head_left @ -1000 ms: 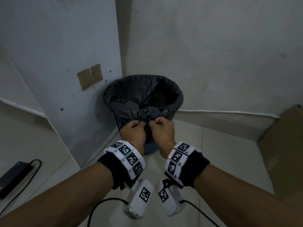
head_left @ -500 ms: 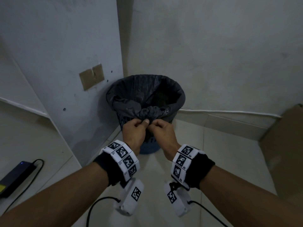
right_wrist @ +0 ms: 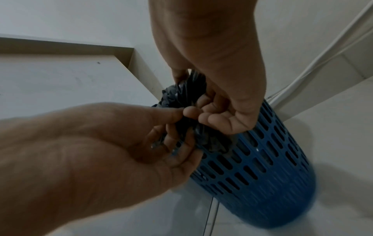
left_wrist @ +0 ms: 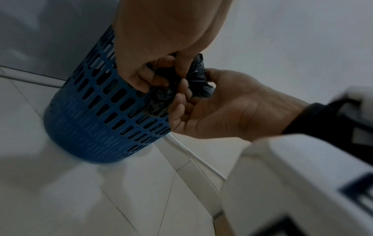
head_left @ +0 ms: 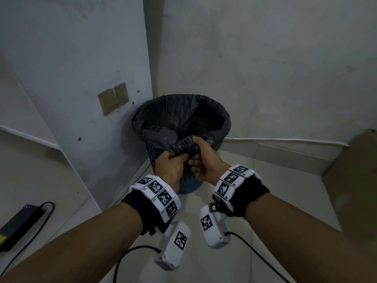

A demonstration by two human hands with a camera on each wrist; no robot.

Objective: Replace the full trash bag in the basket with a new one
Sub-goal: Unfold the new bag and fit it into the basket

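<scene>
A blue slotted basket (head_left: 189, 185) stands on the floor in the wall corner, lined with a black trash bag (head_left: 175, 117) whose rim is folded over the top. At the near rim a bunch of the bag (head_left: 184, 145) is gathered. My left hand (head_left: 179, 158) pinches this bunch from the left, and my right hand (head_left: 195, 160) grips it from the right with the thumb on top. In the left wrist view, fingers of the left hand (left_wrist: 161, 75) and right hand (left_wrist: 187, 97) curl round the twisted black plastic (left_wrist: 198, 83) beside the basket (left_wrist: 101, 121). The right wrist view shows the same bunch (right_wrist: 181, 94) against the basket (right_wrist: 262, 167).
A black power adapter (head_left: 20, 223) with a blue light and cable lies on the floor at left. A cardboard sheet (head_left: 355, 180) leans at the right. A white cable (head_left: 285, 139) runs along the baseboard. Walls close in behind and left of the basket.
Both hands stayed on the gathered bag at the near rim. The right hand has turned, its thumb now over the top of the bunch, and the left hand sits lower beside it.
</scene>
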